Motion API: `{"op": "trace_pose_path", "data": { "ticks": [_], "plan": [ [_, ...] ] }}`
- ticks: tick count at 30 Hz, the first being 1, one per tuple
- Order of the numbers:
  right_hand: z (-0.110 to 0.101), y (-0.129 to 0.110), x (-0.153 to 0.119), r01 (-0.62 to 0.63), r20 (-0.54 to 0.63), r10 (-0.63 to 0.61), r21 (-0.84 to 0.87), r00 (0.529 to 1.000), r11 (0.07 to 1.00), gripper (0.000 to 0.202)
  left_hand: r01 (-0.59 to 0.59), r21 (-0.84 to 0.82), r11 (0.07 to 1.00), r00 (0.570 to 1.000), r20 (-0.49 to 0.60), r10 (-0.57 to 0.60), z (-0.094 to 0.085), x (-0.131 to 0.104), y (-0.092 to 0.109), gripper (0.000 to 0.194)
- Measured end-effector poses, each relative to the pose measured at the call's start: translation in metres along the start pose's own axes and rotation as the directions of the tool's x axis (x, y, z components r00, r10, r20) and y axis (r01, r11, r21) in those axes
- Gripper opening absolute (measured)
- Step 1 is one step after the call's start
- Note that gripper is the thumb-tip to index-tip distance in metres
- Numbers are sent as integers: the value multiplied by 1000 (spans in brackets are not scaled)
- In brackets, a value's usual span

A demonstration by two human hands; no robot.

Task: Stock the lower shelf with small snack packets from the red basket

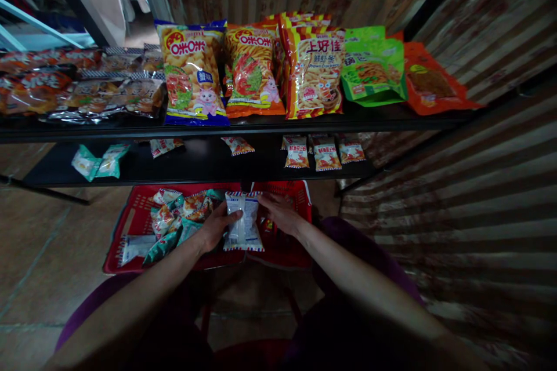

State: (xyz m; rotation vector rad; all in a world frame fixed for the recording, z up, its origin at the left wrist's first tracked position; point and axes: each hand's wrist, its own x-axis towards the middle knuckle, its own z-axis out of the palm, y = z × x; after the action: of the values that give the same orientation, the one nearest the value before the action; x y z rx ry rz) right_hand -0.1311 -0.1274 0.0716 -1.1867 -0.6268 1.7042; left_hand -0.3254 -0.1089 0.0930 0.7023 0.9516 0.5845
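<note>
A small white snack bag with striped ends [243, 223] is held up over the red baskets, its printed back facing me. My left hand [216, 225] grips its left side, thumb lying across the front. At the bag's upper right edge are the closed fingers of my right hand [278, 211]. Below and to the left, the left red basket [126, 217] holds several teal and white snack bags [163, 246]. The right red basket [304, 200] is partly covered by my right hand and forearm; a few small colourful items show inside.
The black lower shelf [200, 162] carries small snack bags, including two teal ones [111, 160] at left and several white ones [326, 153] at right. Large snack bags [194, 72] line the upper shelf. A striped curtain [435, 208] hangs at right.
</note>
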Motion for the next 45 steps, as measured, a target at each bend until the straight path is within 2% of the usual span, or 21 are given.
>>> {"op": "trace_pose_path", "data": {
  "ticks": [4,9,13,17,19,24,31,36,40,42,45],
  "plan": [
    [4,5,1,-3,-137,9,47,991,999,32,-10,-7,1000,999,50,10,6,-2,-4,52],
    [-3,4,2,41,-282,0,140,959,989,33,158,-39,987,983,96,-153,6,-8,-10,51],
    [-9,3,4,97,-363,-34,155,931,983,30,181,-102,978,983,62,-175,6,-12,-21,39],
    [-9,7,7,125,-414,-49,157,909,980,28,235,-76,969,972,17,-235,12,-13,-26,21],
    [-9,9,7,119,-415,-41,163,909,979,27,244,-48,969,970,-3,-244,14,-11,-27,20],
    [-9,3,4,112,-406,-46,139,913,984,24,150,-14,989,987,-48,-150,9,-5,-29,22],
    [-13,-13,0,128,-368,-100,54,925,990,18,64,48,997,998,17,-65,4,-6,-22,37],
    [-17,-10,2,123,-323,-79,119,943,985,20,48,39,998,999,-8,-48,6,-6,-23,39],
    [-18,-6,4,127,-330,-60,183,942,975,22,6,102,995,999,-47,-1,8,-6,-25,41],
    [-16,-4,4,102,-283,-33,233,959,967,23,-12,131,991,998,-63,21,9,-7,-26,38],
    [-9,-1,0,-46,-92,75,286,993,957,27,-47,153,987,995,-81,60,10,-6,-26,34]
  ]
}}
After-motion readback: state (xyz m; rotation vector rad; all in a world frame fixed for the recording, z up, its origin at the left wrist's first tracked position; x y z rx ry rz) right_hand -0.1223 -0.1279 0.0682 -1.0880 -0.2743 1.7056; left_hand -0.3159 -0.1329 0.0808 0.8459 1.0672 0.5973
